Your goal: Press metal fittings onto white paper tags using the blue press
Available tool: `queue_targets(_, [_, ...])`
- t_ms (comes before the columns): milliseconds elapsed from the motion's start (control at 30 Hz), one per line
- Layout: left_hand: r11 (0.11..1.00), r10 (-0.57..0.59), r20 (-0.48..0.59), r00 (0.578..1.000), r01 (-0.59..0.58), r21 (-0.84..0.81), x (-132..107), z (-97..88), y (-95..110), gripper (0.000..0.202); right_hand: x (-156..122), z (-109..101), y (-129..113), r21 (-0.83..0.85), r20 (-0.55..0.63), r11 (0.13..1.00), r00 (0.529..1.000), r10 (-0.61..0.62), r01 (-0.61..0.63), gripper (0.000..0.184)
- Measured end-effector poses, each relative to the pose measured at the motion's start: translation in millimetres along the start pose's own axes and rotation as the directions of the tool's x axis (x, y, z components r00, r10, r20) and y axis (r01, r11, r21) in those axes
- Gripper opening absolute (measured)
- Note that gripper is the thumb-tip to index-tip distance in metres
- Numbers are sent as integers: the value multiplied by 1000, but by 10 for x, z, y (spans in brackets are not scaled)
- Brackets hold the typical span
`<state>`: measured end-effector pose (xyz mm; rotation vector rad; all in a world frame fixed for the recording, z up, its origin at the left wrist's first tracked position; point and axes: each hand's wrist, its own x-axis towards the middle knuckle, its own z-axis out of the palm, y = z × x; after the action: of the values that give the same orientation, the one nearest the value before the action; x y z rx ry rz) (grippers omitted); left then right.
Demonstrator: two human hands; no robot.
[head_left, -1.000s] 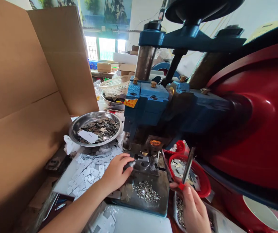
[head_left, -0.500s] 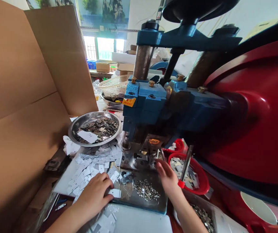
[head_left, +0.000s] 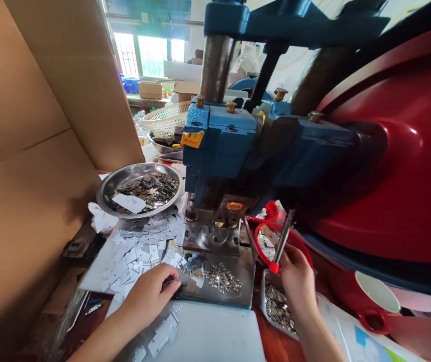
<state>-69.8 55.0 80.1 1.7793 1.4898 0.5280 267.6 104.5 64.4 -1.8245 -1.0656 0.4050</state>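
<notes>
My left hand (head_left: 153,291) is closed in a pinch on a small flat metal plate (head_left: 183,279), just above the front left of the press's base plate. More loose metal plates (head_left: 132,259) lie heaped to its left, on a white sheet. My right hand (head_left: 297,274) is at the near edge of a red basket (head_left: 308,251) holding flat metal pieces (head_left: 266,244). A metal lever with a red end (head_left: 284,241) passes in front of its fingertips, so its grip is hidden. Between the hands, the blue press (head_left: 223,146) stands over a steel die (head_left: 213,236).
Tiny shiny metal bits (head_left: 223,277) are piled on the base plate. A steel bowl (head_left: 104,198) of dark pieces stands at left, beside cardboard (head_left: 30,211). A clear tub (head_left: 264,301) of small parts sits below my right hand. The large red wheel (head_left: 400,166) fills the right.
My right hand has moved right from the die to the red basket, and the plate lying on the die is gone. My left hand has lifted a plate slightly. The view has shifted.
</notes>
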Motion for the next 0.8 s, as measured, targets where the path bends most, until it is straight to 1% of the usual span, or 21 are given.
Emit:
queue_targets(33, [997,-20,-19,1000,18,-73,20,9,15,11,-45,-63,48,-84,-28,996,1000,14,-17,53])
queue_targets(67, [989,-46,-27,999,41,-144,42,24,31,12,-107,-89,72,-154,-14,988,1000,-11,9,52])
queue_targets(100, [975,-76,-21,997,70,-213,66,43,48,14,-184,-75,70,-207,40,976,997,-67,74,48])
queue_targets(133, [955,-107,-7,994,101,-278,88,68,63,16,-270,-28,45,-214,147,959,977,-157,186,41])
queue_targets(167, [932,-134,11,991,130,-339,109,96,75,19,-360,46,0,-189,273,929,926,-262,319,33])
queue_targets(200, [906,-157,27,987,155,-394,128,128,84,22,-444,136,-60,-152,394,887,850,-350,436,31])
queue_targets(233, [881,-176,34,984,172,-440,143,160,90,25,-516,231,-127,-116,497,841,764,-411,528,30])
queue_targets(267, [859,-187,35,982,180,-479,155,192,93,28,-573,322,-193,-115,553,809,714,-430,576,28])
queue_targets(300, [841,-191,29,981,179,-511,164,221,93,31,-612,401,-252,-129,596,785,681,-427,605,26])
queue_targets(333, [824,-192,23,981,174,-539,169,245,93,32,-635,465,-299,-155,625,770,665,-409,619,24])
queue_targets(400, [787,-200,20,980,172,-593,172,277,92,34,-645,545,-349,-222,651,752,669,-359,620,20])
queue_targets(467, [736,-223,35,974,192,-649,165,289,97,37,-629,579,-353,-272,656,745,684,-319,609,20])
queue_targets(533, [674,-261,59,964,226,-704,155,290,101,41,-607,589,-343,-277,647,758,698,-308,591,21])
queue_targets(567, [643,-279,70,958,241,-727,151,290,102,43,-593,592,-344,-253,634,774,704,-321,581,22])
queue_targets(633, [584,-308,89,947,262,-769,149,292,102,45,-554,605,-376,-176,572,811,728,-377,558,24])
queue_targets(700, [527,-324,114,939,280,-803,159,300,105,45,-489,641,-452,-101,469,829,761,-448,550,27])
queue_targets(767, [471,-332,143,932,295,-831,179,314,121,46,-399,712,-548,-78,384,826,781,-492,559,28])
queue_targets(800, [448,-331,157,931,301,-842,192,320,134,47,-348,762,-593,-93,364,823,788,-496,561,28])
